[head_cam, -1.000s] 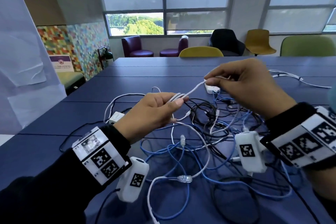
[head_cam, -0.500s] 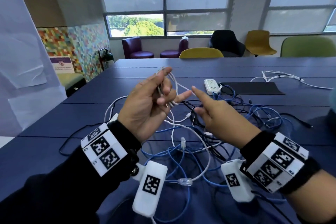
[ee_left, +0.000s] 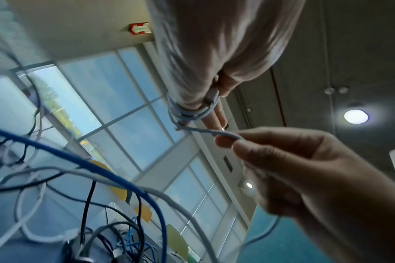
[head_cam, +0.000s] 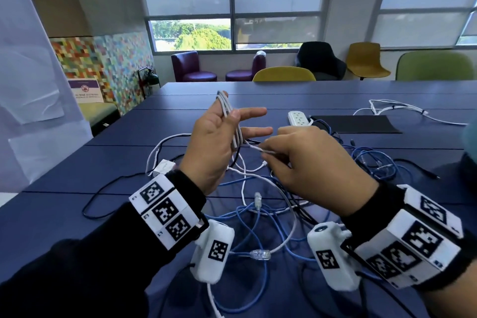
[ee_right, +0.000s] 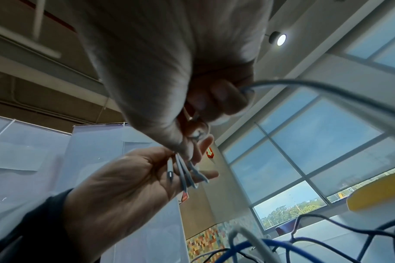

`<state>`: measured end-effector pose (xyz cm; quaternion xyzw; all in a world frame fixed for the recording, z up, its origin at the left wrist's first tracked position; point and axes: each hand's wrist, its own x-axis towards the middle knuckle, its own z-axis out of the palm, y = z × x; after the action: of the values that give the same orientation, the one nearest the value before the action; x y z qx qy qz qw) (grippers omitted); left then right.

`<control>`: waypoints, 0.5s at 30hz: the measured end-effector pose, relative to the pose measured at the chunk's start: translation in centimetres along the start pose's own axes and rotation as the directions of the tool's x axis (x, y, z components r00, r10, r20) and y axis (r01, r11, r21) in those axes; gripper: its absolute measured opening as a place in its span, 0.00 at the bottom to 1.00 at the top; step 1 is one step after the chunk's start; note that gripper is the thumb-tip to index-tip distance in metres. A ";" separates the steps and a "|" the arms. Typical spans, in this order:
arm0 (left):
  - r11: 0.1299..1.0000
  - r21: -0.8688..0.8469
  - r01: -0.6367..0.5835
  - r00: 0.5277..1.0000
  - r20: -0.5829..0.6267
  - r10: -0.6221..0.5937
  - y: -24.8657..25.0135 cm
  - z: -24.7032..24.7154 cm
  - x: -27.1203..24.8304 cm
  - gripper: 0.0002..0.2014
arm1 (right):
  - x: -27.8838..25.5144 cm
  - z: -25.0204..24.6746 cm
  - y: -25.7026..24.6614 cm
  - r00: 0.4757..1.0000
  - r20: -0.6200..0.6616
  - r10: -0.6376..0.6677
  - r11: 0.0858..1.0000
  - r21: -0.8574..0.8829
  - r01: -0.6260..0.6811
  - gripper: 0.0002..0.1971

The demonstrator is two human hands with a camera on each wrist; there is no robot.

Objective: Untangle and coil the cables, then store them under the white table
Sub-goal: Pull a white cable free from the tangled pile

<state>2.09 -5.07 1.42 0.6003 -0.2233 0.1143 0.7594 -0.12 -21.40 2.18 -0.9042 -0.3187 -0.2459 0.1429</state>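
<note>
My left hand is raised over the blue table, fingers stretched out to the right. A thin white cable is wound in several loops round it, and in the left wrist view the loops circle one digit with a connector pinched just above. To its right, my right hand pinches the free strand of the same cable between thumb and forefinger. That strand runs taut from the coil to the pinch. Below both hands lies a tangle of blue, black and white cables.
A white power strip and a black mat lie beyond the tangle. Another white cable sprawls at the far right, and a white adapter sits left of my left hand. Chairs line the table's far side.
My left hand rose from the tangle and straightened its fingers with the white cable looped on it. My right hand dropped from a high pull, opened, and now pinches the strand again.
</note>
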 end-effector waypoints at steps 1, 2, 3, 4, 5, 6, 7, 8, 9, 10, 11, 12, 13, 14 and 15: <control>0.998 0.057 -0.015 1.000 0.010 0.014 -0.2 0.0 0.0 0.14 | 0.1 -0.2 -0.2 1.000 -0.010 -0.007 1.000 0.019 0.007 0.08; 0.991 0.133 -0.035 0.999 0.028 0.032 -0.3 0.0 0.0 0.15 | 0.2 -0.5 -0.4 1.000 -0.021 -0.017 0.999 0.043 0.018 0.08; 0.970 0.235 -0.066 0.997 0.041 0.058 -0.6 0.0 0.0 0.15 | 0.3 -0.9 -0.5 0.999 -0.035 -0.026 0.997 0.076 0.029 0.10; 0.938 0.333 -0.101 0.994 0.066 0.083 -0.8 -0.1 0.1 0.16 | 0.4 -1.2 -0.5 0.999 -0.045 -0.022 0.993 0.118 0.027 0.12; 0.902 0.413 -0.126 0.991 0.092 0.096 -1.0 -0.2 0.1 0.15 | 0.5 -1.7 -0.4 0.999 -0.049 -0.005 0.987 0.158 0.013 0.13; 0.876 0.463 -0.136 0.989 0.109 0.096 -1.0 -0.2 0.0 0.14 | 0.7 -2.1 -0.3 0.999 -0.048 0.016 0.982 0.189 -0.007 0.12; 0.865 0.483 -0.135 0.989 0.122 0.086 -1.0 -0.1 0.0 0.12 | 1.0 -2.5 -0.1 0.998 -0.044 0.037 0.978 0.205 -0.027 0.11; 0.859 0.494 -0.132 0.987 0.145 0.068 -0.9 0.0 -0.1 0.10 | 1.2 -2.9 0.1 0.998 -0.029 0.054 0.978 0.204 -0.047 0.10; 0.852 0.508 -0.129 0.984 0.174 0.045 -0.7 0.0 -0.2 0.08 | 1.3 -3.2 0.4 0.998 -0.003 0.066 0.980 0.188 -0.065 0.09; 0.836 0.533 -0.129 0.980 0.200 0.024 -0.5 -0.1 -0.3 0.07 | 1.5 -3.5 0.6 0.997 0.027 0.076 0.983 0.168 -0.079 0.08; 0.820 0.558 -0.127 0.976 0.217 0.004 -0.3 -0.1 -0.3 0.07 | 1.6 -3.8 0.8 0.995 0.058 0.085 0.984 0.154 -0.093 0.08; 0.805 0.581 -0.123 0.974 0.227 -0.015 0.0 -0.1 -0.3 0.10 | 1.7 -4.1 1.0 0.991 0.090 0.095 0.983 0.148 -0.107 0.07; 0.790 0.603 -0.111 0.973 0.229 -0.038 0.0 -0.2 -0.3 0.16 | 1.7 -4.4 1.2 0.987 0.119 0.104 0.981 0.149 -0.121 0.07; 0.786 0.609 -0.104 0.970 0.235 -0.054 0.0 -0.3 -0.3 0.19 | 1.8 -4.7 1.4 0.983 0.141 0.113 0.978 0.157 -0.135 0.06; 0.784 0.613 -0.098 0.968 0.243 -0.069 -0.1 -0.4 -0.2 0.19 | 1.8 -5.0 1.5 0.980 0.160 0.122 0.975 0.167 -0.149 0.05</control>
<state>1.99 -4.71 1.18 0.8241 -0.2724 0.1101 0.4842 0.34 -23.69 7.15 -0.9231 -0.2868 -0.1380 0.2157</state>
